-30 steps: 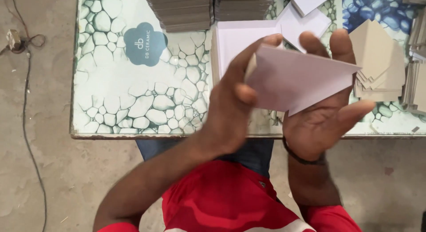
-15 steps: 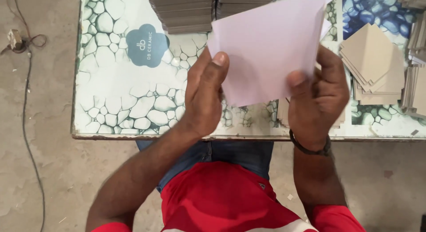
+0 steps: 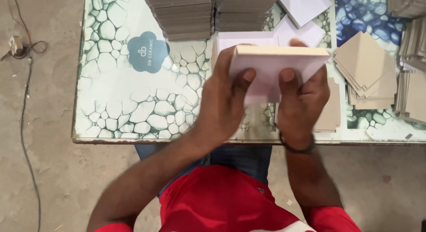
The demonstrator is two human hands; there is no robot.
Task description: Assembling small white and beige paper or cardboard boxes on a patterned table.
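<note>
Now your pale sheet [image 3: 270, 65], spread open and tilted half a second ago, is folded into a flat wrapped piece over the table [image 3: 115, 103]. Its long axis runs left to right, tan edge facing away from you. Your left hand [image 3: 224, 103] and right hand [image 3: 301, 103] grip it, fingers curled closed around its near side.

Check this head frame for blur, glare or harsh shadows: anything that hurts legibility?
Head view: motion blur smears the left hand, right hand and the pale folded sheet; the patterned table and grey card stacks stay sharp; light is soft and even, without glare.
</note>
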